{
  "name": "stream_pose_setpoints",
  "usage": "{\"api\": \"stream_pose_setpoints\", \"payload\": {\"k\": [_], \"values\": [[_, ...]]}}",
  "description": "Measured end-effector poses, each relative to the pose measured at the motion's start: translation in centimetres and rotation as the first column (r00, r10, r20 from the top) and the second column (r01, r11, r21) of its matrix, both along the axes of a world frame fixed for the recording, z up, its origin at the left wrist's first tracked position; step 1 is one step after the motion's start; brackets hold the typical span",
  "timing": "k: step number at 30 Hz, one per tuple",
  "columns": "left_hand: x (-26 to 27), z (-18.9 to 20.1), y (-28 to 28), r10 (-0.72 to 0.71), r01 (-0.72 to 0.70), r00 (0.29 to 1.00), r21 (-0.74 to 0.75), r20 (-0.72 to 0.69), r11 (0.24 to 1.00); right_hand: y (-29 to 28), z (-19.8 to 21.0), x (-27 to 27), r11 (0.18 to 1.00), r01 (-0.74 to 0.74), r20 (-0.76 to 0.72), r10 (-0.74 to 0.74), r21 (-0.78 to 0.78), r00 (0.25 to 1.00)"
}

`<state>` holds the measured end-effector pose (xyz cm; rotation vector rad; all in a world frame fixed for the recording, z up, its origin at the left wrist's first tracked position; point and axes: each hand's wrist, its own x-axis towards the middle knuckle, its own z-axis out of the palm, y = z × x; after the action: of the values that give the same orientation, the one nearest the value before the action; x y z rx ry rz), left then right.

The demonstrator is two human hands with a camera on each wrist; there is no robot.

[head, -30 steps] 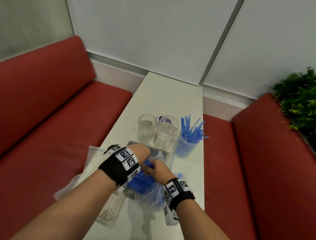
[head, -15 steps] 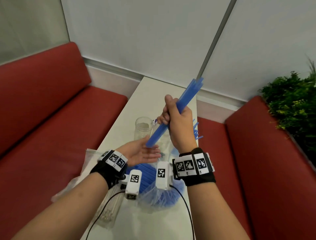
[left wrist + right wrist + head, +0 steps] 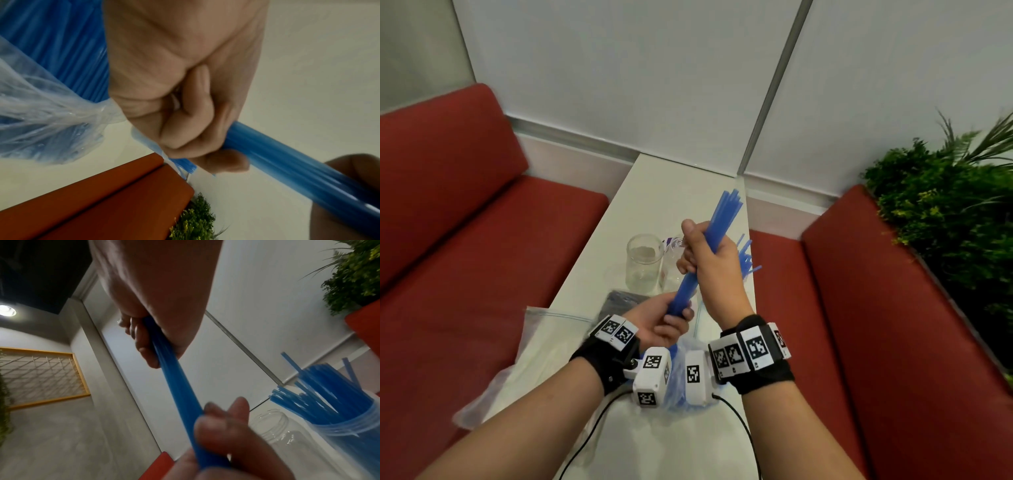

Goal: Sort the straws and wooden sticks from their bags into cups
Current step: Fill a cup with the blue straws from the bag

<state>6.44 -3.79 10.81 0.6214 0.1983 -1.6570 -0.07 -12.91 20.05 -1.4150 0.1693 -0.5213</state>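
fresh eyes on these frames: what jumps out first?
The bundle of blue straws, held tilted above the white table: the right hand grips its middle and the left hand its lower end. Behind them a blue cup already full of straws stands beside clear empty jars. Red benches flank the table.

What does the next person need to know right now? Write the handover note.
Right hand grips a bundle of blue straws mid-length, tilted, above the table.
Left hand holds the bundle's lower end.
Blue cup already holds straws, behind the right hand.
Two clear jars stand without straws or sticks.
Straw bag still has straws; the wooden sticks' bag lies at the left, untouched.
Left: drop this bundle in the cup, finish the bag, then the sticks.
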Motion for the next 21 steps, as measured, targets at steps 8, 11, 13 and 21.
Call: {"api": "stream_pose_setpoints", "payload": {"k": [8,11,13,21], "values": [[0.3,-0.7,-1.2,0.072,-0.081,0.986,0.056,0.151,0.995,-4.0,2.2,-0.5,0.972,-0.129,-0.168,0.096,-0.198,0.981],[1.2,0.5,-2.3,0.165,-0.181,0.96,0.054,0.227,0.982,-5.4,3.9,0.7,0.993,-0.101,-0.075,0.096,-0.062,0.993],[2.1,1.0,-3.1,0.226,-0.264,0.917,0.074,0.328,0.962,-6.8,5.2,1.6,0.998,-0.035,-0.008,0.035,-0.053,0.999],[5.5,-2.4,-0.4,-0.047,-0.369,0.599,0.328,0.799,0.87,-14.0,7.8,4.4,0.895,0.377,0.151,-0.349,-0.238,0.925]]}}
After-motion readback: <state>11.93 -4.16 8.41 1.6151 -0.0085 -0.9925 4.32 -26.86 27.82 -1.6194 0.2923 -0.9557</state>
